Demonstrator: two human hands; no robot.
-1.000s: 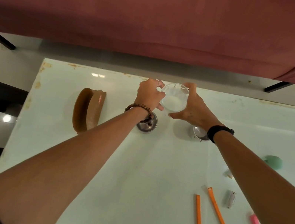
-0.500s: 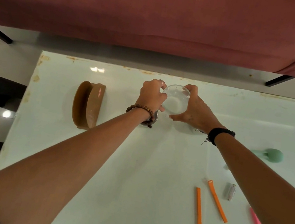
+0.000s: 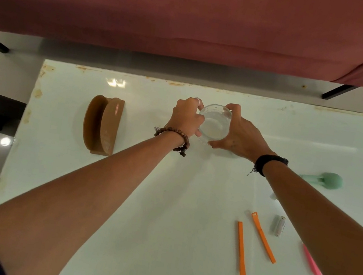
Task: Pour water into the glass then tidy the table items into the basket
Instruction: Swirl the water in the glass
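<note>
A white table (image 3: 111,233) stood before a dark red sofa (image 3: 184,13), with a brown holder (image 3: 102,124) upright at its left. Near the far edge, the left hand (image 3: 184,120) and right hand (image 3: 239,136) both gripped a clear glass (image 3: 213,124); whether it held water was unclear.

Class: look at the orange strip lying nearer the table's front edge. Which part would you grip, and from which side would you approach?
Probably pinch the nearer orange strip at mid-length, across its narrow width, coming straight down from above. It lies flat on the white table, long and thin, so only its two long edges offer a hold. The second orange strip lies apart on its right, leaving room for fingers on both sides.
</note>
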